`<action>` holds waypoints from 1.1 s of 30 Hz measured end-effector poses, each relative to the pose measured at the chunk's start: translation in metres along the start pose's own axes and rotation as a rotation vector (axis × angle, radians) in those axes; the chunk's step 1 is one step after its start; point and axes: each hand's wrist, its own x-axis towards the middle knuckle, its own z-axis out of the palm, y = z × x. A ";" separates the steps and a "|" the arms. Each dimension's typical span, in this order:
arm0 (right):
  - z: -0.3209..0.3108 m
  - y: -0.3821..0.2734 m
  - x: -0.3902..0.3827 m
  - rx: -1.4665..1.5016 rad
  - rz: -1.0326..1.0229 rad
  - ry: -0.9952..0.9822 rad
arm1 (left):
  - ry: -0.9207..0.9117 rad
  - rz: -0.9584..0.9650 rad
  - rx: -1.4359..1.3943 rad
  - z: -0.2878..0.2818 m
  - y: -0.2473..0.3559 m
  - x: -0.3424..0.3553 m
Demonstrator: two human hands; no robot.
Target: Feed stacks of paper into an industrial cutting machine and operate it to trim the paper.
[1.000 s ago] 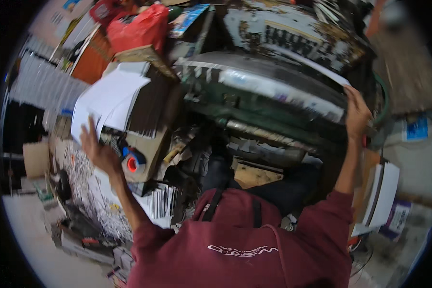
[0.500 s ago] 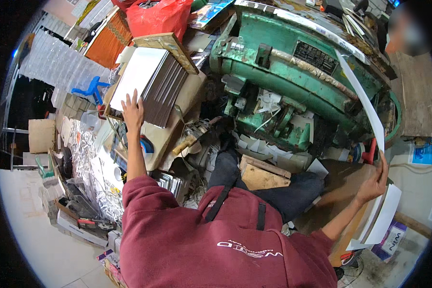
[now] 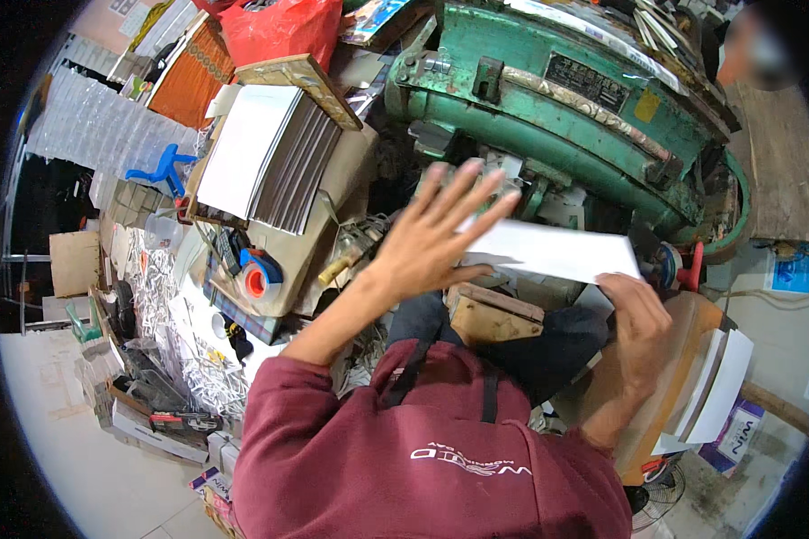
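Note:
A white sheet [image 3: 557, 251] lies flat in front of my chest, below the green cast-iron machine [image 3: 557, 99]. My right hand [image 3: 634, 323] grips the sheet's right end. My left hand [image 3: 431, 234] has its fingers spread and rests on the sheet's left end without closing on it. A stack of white sheets [image 3: 243, 153] sits on a brown board to my left. Another stack of white sheets [image 3: 710, 386] lies on a brown surface at my right. My maroon sleeves and hood fill the lower middle.
A wooden block [image 3: 485, 314] sits under the sheet by my lap. An orange tape roll [image 3: 256, 283], a blue clamp [image 3: 157, 171] and a red plastic bag [image 3: 279, 31] crowd the left. Clutter of paper scraps lines the floor [image 3: 63, 449] at lower left.
My left hand left the stack on the left and swung to the middle onto the sheet. My right hand carried the sheet from the far right in front of me, now flat.

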 end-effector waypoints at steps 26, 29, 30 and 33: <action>0.043 0.101 -0.038 -0.020 0.411 0.154 | -0.131 -0.278 -0.519 0.083 -0.013 0.047; 0.056 0.105 -0.040 0.024 0.424 0.160 | -0.073 -0.347 -0.475 0.076 -0.001 0.028; 0.060 0.103 -0.039 0.065 0.408 0.198 | -0.084 -0.346 -0.476 0.079 0.000 0.018; 0.076 0.093 -0.029 -0.086 0.373 0.178 | 0.173 -0.532 -0.593 0.085 -0.005 -0.001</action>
